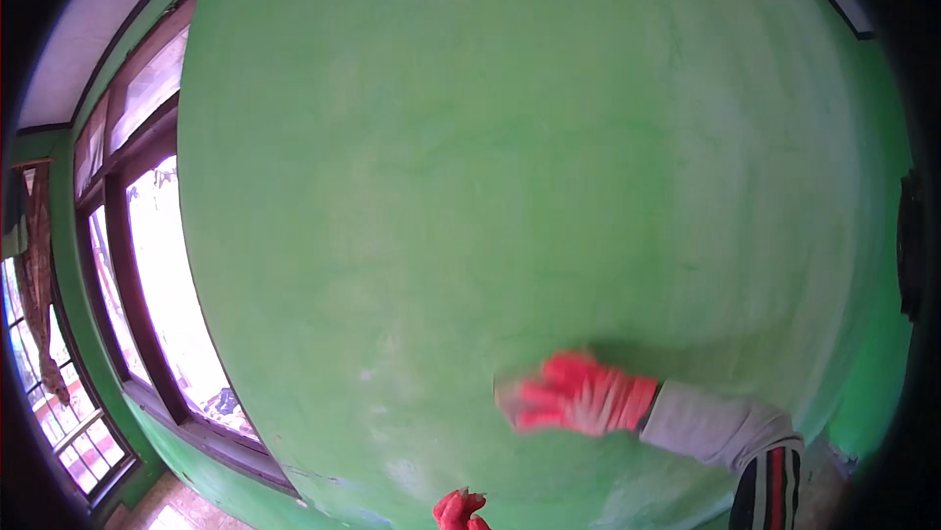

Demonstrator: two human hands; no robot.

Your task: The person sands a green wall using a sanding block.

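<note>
My right hand (581, 397), in a red work glove with a pale palm edge, lies against the green painted wall (456, 206). Under its fingers is a thin, flat brownish piece (506, 401), pressed to the wall. Motion blur and the fingers hide most of this piece, so its exact kind is unclear. My left hand (460, 509), gloved in red too, shows only its curled fingertips at the bottom edge. Whether it holds anything is hidden. Whitish patches (403, 473) mark the paint low on the wall, left of my right hand.
A wooden-framed window (117, 272) stands at the left, its sill (213, 449) running along the wall. Beyond it are a barred window (66, 397) and a tied curtain (38, 272). A dark object (910, 247) is at the right rim. Tiled floor (176, 504) shows lower left.
</note>
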